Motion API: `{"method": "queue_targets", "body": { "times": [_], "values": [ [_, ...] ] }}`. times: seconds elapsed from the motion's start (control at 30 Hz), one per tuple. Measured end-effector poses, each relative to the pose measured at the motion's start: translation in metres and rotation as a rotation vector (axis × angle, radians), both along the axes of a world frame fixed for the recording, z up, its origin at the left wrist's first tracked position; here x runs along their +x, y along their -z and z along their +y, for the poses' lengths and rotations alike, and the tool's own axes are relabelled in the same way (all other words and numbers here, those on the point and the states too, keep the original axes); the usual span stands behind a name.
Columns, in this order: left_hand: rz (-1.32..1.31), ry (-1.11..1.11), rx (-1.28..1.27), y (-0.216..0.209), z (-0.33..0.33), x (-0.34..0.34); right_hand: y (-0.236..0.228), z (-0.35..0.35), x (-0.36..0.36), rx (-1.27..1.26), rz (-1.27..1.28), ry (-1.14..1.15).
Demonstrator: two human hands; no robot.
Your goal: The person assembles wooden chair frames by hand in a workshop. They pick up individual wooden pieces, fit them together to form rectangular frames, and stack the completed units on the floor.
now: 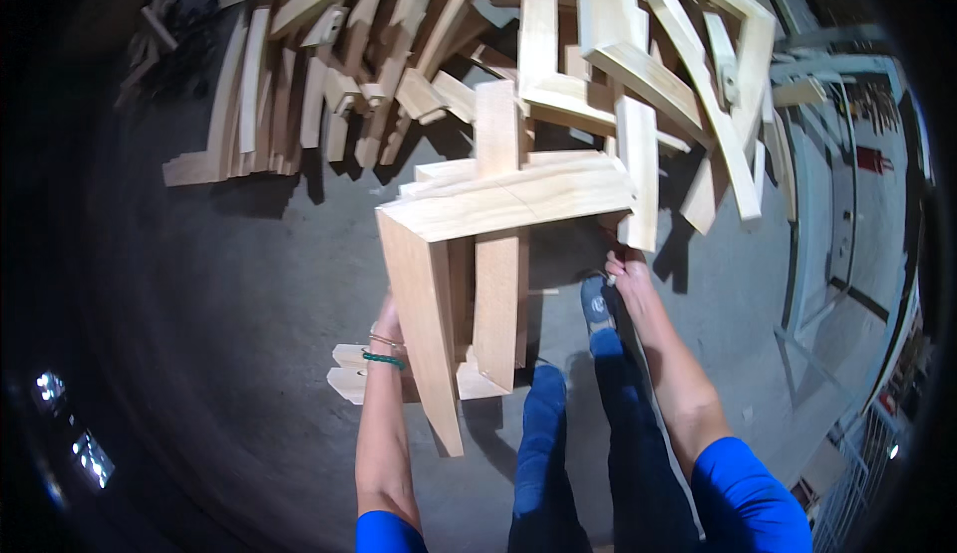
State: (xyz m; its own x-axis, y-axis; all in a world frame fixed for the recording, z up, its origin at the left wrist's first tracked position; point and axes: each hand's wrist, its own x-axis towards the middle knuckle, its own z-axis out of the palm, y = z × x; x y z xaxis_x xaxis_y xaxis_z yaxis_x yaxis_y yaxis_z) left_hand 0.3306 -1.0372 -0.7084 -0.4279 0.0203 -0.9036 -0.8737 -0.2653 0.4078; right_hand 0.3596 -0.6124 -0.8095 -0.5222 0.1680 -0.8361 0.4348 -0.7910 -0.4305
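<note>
A bundle of pale, angled wooden frame pieces (518, 200) is held in front of my legs, its broad top board running left to right and long legs pointing down. My left hand (390, 316) grips the bundle from the left; its fingers are hidden behind the front leg. A green bracelet (384, 359) circles that wrist. At the right end, my right hand (626, 263) is closed round the bundle's edge, its fingers partly covered by the wood. Below the left wrist, notched board ends (349, 385) stick out to the left.
A large heap of similar wooden frame pieces (399, 25) lies across the far side, some leaning upright. Grey concrete floor (269, 294) surrounds my feet, with a blue shoe (599, 299) near the right hand. A metal rack (837, 184) stands along the right.
</note>
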Motion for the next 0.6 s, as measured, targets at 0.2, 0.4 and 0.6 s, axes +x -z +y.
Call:
{"method": "queue_targets", "body": {
  "times": [0.2, 0.4, 0.6],
  "values": [
    [0.207, -0.05, 0.055, -0.052, 0.005, 0.006, -0.074, -0.052, 0.03, -0.04, -0.185, -0.168],
    [0.545, 0.266, -0.528, -0.084, 0.061, 0.001, -0.113, -0.079, 0.099, -0.022, -0.243, -0.361],
    [0.511, 0.32, -0.503, -0.079, 0.05, -0.007, -0.142, -0.082, 0.148, -0.047, -0.273, -0.391]
  ]
}}
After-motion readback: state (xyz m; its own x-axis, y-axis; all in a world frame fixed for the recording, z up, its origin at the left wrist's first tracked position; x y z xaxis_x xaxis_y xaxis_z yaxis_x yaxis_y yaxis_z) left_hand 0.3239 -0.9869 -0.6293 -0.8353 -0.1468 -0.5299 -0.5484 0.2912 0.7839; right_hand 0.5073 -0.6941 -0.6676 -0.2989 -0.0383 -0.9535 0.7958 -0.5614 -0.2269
